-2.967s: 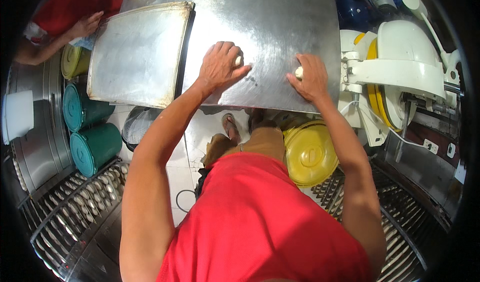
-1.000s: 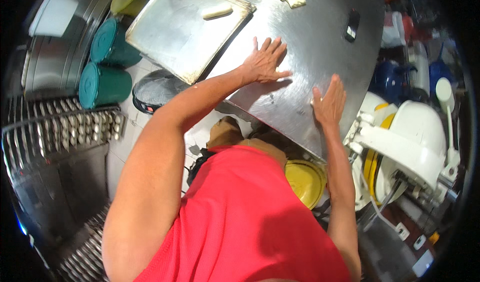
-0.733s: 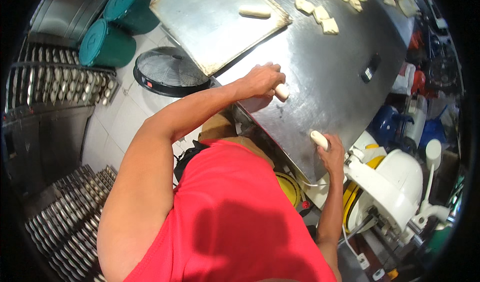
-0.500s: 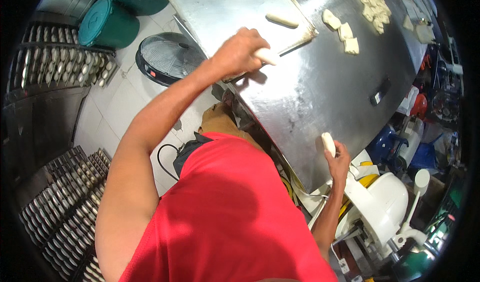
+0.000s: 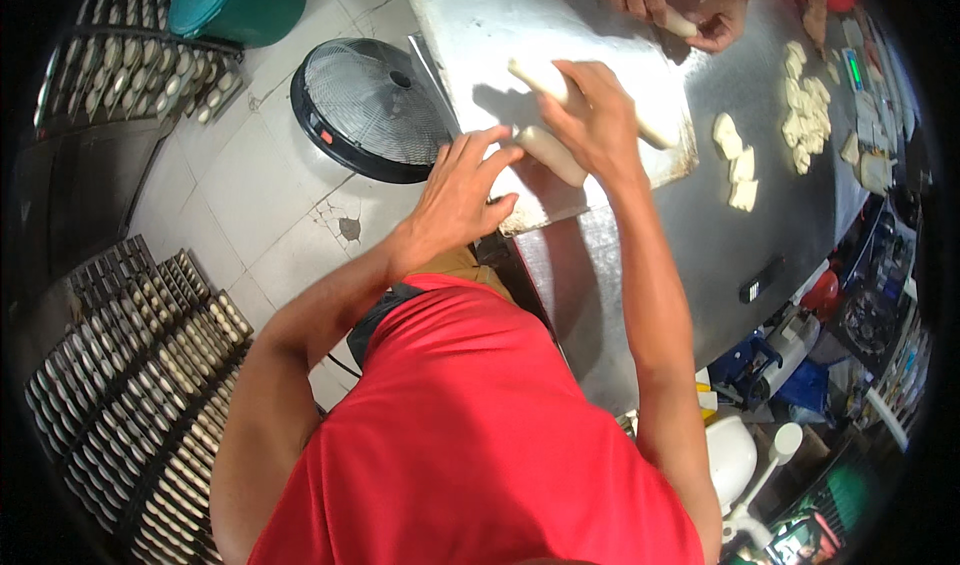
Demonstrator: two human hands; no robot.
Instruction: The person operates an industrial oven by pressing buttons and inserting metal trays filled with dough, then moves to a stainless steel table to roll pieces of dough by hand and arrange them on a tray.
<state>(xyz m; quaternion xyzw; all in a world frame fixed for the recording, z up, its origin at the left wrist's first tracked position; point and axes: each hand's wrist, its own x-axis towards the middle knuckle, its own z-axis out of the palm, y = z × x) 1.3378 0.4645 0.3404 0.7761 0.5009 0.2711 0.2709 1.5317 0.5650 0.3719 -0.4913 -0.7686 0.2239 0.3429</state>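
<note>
My left hand (image 5: 462, 193) is open with its fingers spread at the near corner of a metal tray (image 5: 470, 25). One dough roll (image 5: 553, 155) lies at that corner, its left end at my left fingertips. Above it, my right hand (image 5: 598, 120) grips a second dough roll (image 5: 538, 79), whose left end sticks out past the fingers over the tray. Another dough roll (image 5: 656, 133) rests on the tray to the right of my right hand, partly hidden by it.
Across the table (image 5: 690, 265), a co-worker's hands (image 5: 715, 15) handle a dough roll (image 5: 680, 25). Cut dough pieces (image 5: 742, 165) and a dough pile (image 5: 805, 115) lie at right. A floor fan (image 5: 370, 105) stands left of the tray; racks of dough (image 5: 130, 395) stand farther left.
My right hand has come from the table's near end to the tray with its dough roll. My left hand has let go of its roll, now on the tray. A co-worker's hands have appeared.
</note>
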